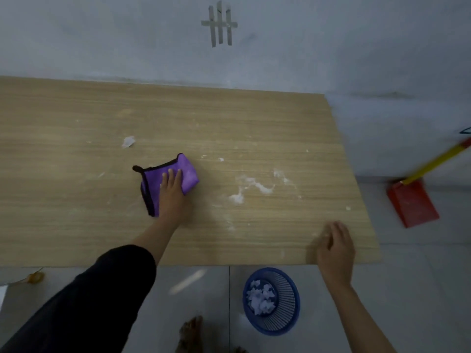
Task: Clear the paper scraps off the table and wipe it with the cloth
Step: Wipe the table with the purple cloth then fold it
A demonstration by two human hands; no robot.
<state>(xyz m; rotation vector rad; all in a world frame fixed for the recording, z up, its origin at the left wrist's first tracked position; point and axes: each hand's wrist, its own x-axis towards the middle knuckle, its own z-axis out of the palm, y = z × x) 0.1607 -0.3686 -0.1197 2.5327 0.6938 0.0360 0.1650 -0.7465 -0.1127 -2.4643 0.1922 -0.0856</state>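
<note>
One left hand (172, 191) presses flat on the purple cloth (178, 174); right hand (335, 248) rests open, empty, on table (76, 225).

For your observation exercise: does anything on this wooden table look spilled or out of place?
Yes. A smear of white powder streaks the wooden table right of the folded purple cloth under the left hand. One crumpled white paper scrap lies beyond the cloth, though other scraps fill the blue basket.

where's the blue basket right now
The round blue plastic basket sits on the floor, below the wooden table's near edge, under the right hand.
</note>
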